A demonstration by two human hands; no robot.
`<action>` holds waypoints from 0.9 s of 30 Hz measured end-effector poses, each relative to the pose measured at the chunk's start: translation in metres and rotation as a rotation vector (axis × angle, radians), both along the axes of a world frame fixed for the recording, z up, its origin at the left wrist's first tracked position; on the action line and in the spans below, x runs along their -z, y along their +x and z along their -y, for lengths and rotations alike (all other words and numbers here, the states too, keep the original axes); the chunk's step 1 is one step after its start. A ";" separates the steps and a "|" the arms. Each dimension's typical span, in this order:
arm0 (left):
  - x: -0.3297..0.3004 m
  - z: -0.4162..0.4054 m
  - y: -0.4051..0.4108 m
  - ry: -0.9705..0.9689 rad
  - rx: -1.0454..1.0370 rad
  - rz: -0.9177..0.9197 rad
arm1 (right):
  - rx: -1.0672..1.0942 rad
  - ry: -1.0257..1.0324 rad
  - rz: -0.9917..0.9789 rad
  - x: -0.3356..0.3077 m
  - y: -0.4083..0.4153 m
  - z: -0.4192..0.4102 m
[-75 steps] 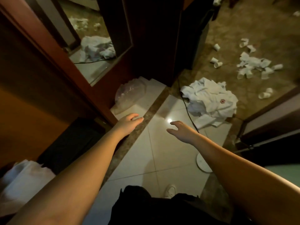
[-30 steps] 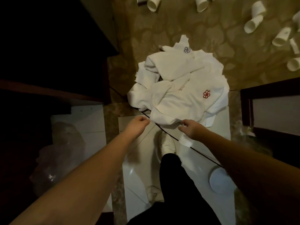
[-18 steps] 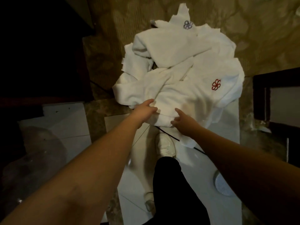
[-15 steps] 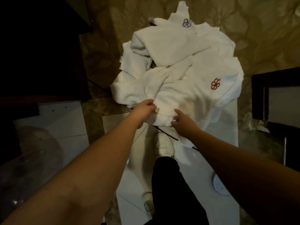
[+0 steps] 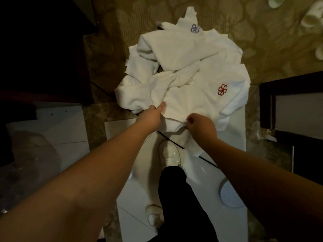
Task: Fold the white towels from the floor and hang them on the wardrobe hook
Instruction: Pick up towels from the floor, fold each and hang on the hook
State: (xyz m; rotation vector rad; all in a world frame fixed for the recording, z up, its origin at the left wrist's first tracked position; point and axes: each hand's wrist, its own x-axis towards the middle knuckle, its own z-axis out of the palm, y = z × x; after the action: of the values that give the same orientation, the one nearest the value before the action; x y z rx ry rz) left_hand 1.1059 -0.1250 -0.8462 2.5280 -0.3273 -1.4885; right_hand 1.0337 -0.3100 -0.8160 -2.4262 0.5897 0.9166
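Observation:
A crumpled heap of white towels (image 5: 183,67) lies on the floor ahead of my feet. The nearest towel (image 5: 197,100) carries a red flower emblem; one at the back shows a grey emblem (image 5: 195,28). My left hand (image 5: 152,116) grips the near edge of the front towel, thumb on top. My right hand (image 5: 201,126) pinches the same towel's hem a little to the right, fingers curled round the cloth. The wardrobe hook is out of view.
A black cable (image 5: 174,144) runs across the white tiles under the heap, beside my white shoe (image 5: 170,153). Dark furniture (image 5: 43,49) stands at left, a dark door frame (image 5: 288,105) at right. White paper cups (image 5: 309,20) litter the patterned floor at top right. A round white disc (image 5: 229,196) lies near my right arm.
I walked up to the heap and bent over it. Both hands went from hovering free to taking hold of the front towel's near edge; the right hand's fingers have curled tighter.

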 end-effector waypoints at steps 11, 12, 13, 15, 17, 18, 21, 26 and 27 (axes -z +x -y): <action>-0.071 -0.014 -0.016 -0.167 0.117 0.392 | -0.042 0.367 0.073 -0.096 -0.017 0.025; -0.084 -0.016 -0.022 -0.194 0.113 0.428 | -0.028 0.380 0.052 -0.108 -0.019 0.028; -0.099 -0.017 -0.026 -0.214 0.097 0.452 | -0.016 0.384 0.030 -0.121 -0.020 0.029; -0.130 -0.019 -0.033 -0.239 0.037 0.470 | 0.018 0.360 0.027 -0.147 -0.020 0.029; -0.164 -0.019 -0.038 -0.256 -0.027 0.475 | 0.047 0.331 0.106 -0.175 -0.017 0.029; -0.181 -0.019 -0.040 -0.268 -0.056 0.480 | 0.048 0.328 0.151 -0.189 -0.016 0.028; -0.237 -0.023 -0.046 -0.307 -0.163 0.501 | -0.020 0.320 0.225 -0.234 -0.015 0.027; -0.346 -0.041 -0.068 -0.279 -0.109 0.621 | -0.294 0.239 0.297 -0.334 -0.023 0.015; -0.369 -0.046 -0.076 -0.259 -0.076 0.649 | -0.310 0.245 0.320 -0.357 -0.027 0.011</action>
State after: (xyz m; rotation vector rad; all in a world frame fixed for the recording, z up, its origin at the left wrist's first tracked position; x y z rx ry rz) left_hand 1.0300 -0.0791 -0.4769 2.6897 -0.4683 -0.5161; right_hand 1.0067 -0.3208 -0.4595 -2.4021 -0.0160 0.6468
